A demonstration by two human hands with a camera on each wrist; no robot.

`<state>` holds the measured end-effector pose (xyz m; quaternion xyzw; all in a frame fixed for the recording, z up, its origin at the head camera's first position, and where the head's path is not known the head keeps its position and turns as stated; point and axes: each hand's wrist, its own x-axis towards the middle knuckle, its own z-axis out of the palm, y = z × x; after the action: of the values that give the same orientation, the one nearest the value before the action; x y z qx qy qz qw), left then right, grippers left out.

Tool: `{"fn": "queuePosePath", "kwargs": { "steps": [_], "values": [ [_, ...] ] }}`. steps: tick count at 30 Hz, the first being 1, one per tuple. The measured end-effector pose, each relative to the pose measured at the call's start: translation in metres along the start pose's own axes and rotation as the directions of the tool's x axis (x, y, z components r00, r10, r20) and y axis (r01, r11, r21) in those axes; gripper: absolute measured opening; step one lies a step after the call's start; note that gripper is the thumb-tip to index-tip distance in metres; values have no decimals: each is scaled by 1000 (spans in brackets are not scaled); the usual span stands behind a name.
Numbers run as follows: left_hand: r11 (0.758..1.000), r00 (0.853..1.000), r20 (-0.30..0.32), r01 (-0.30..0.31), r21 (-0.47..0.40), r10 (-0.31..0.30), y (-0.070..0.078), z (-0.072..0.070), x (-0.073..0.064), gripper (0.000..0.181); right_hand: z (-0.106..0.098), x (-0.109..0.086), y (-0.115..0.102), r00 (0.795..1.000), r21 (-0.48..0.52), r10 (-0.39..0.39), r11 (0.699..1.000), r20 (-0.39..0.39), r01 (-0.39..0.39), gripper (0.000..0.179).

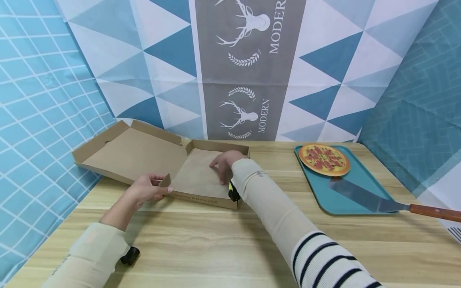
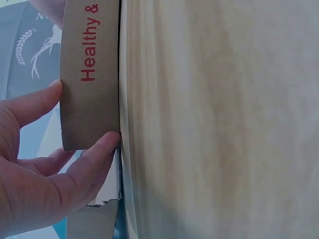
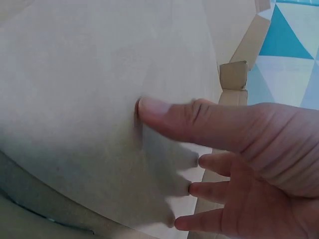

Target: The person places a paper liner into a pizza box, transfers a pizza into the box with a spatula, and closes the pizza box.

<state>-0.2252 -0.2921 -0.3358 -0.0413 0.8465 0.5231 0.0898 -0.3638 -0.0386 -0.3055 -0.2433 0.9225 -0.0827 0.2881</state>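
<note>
Spatula handle [image 1: 433, 212] runs off the head view's right edge! Left wrist view, box [image 2: 89, 114] lettering chopped after the ampersand; sleeve print [image 1: 259, 174] too tiny to read.

Both hands [image 1: 150, 188] at open cardboard box [image 1: 212, 200]

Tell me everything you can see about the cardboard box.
The box is plain brown, with low sides, small flaps and brown paper lining its base. Red print on the near side reads "Healthy & Delicious". Its base rests flat on the table, lid open to the left. The left hand grips the near side's left end; the right hand is inside, on or just above the paper.
</note>
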Motion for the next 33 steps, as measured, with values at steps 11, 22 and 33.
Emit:
{"fn": "queuePosePath", "kwargs": {
  "steps": [11, 22, 33],
  "values": [
    [1000, 1000, 12, 1, 19, -1, 2, 0, 1, 72, -2, -6, 5, 999, 11, -10, 1000, -30, 11, 81],
    [999, 1000, 0, -4, 33, 4, 0, -1, -1, 71, -9, -8, 2, 996, -51, -87, 995, -12, 86, 83],
    [994, 999, -9, -37, 100, 38, 7, 1, -2, 73, -7, -22, 8, 990, -115, -141, 984, -22, 138, 81]
  ]
}}
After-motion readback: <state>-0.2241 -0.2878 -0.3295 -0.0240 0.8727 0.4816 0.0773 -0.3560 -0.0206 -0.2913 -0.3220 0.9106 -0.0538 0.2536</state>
